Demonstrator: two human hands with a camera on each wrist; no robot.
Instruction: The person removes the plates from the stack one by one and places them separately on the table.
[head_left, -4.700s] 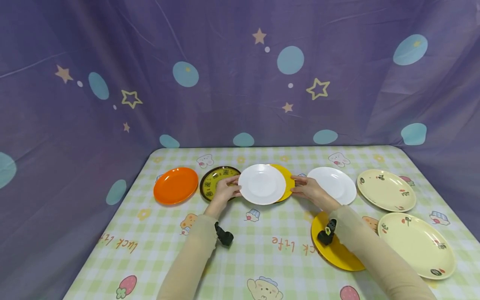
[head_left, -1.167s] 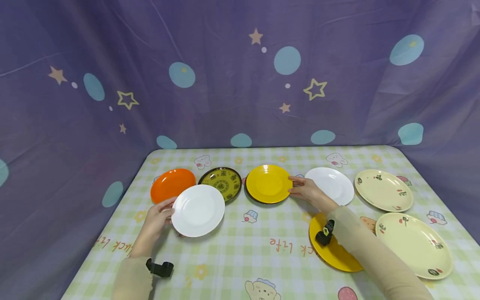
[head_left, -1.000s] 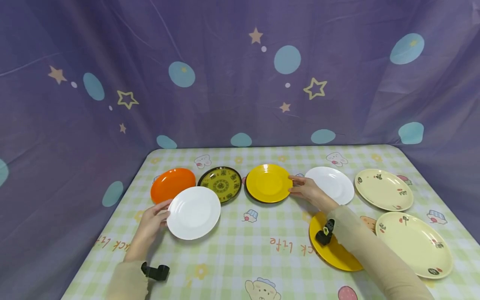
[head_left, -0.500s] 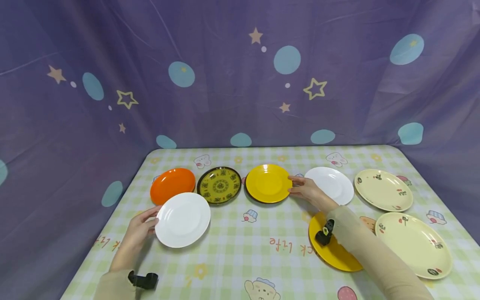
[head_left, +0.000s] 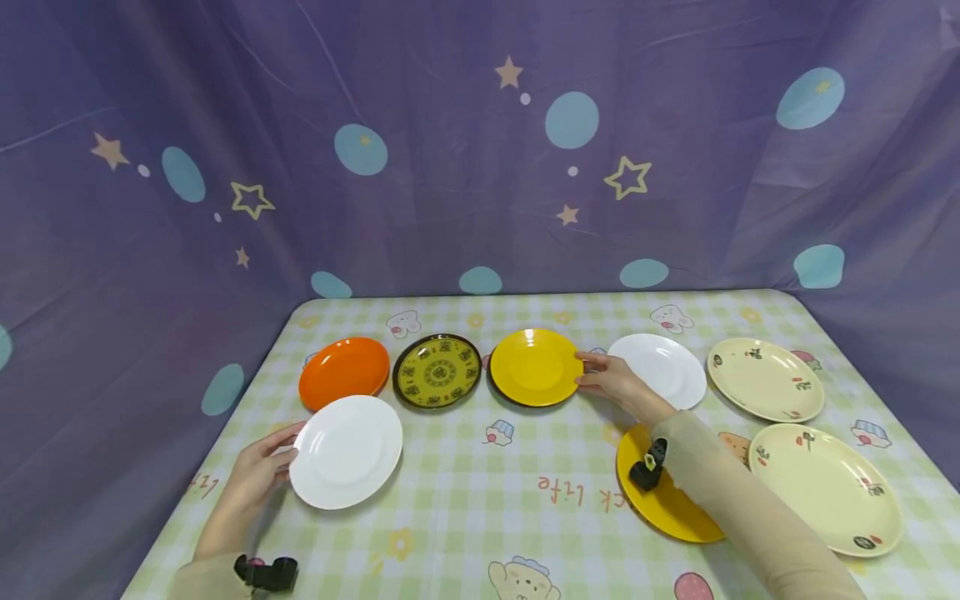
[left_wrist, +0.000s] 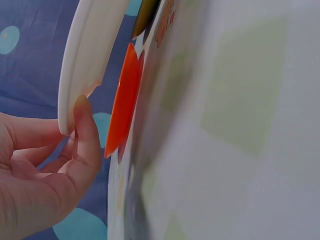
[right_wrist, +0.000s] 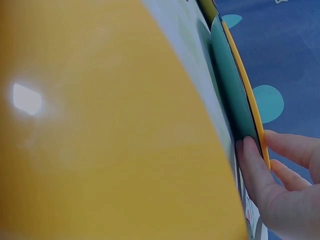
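Observation:
My left hand (head_left: 253,473) pinches the left rim of a small round white plate (head_left: 347,452). In the left wrist view the thumb is under the white plate (left_wrist: 92,55), which is raised above the tablecloth. My right hand (head_left: 618,385) grips the right rim of a small yellow plate (head_left: 535,367) at the middle back. A dark edge shows below this plate. In the right wrist view its dark green underside (right_wrist: 230,80) shows, with fingers on both faces of the rim. The orange plate (head_left: 341,372) lies just behind the held white one, beside an olive patterned plate (head_left: 438,372).
A second white plate (head_left: 667,375) lies partly behind my right hand. Beneath my right forearm is a larger yellow plate (head_left: 660,500). Two cream oval plates (head_left: 765,379) with small prints lie at the right. A checked tablecloth (head_left: 465,517) covers the table, and a purple curtain (head_left: 450,217) hangs behind.
My left hand has carried the white plate from over the yellow plate leftward and toward me, uncovering the yellow and olive plates. The right hand has stayed at the yellow plate's rim.

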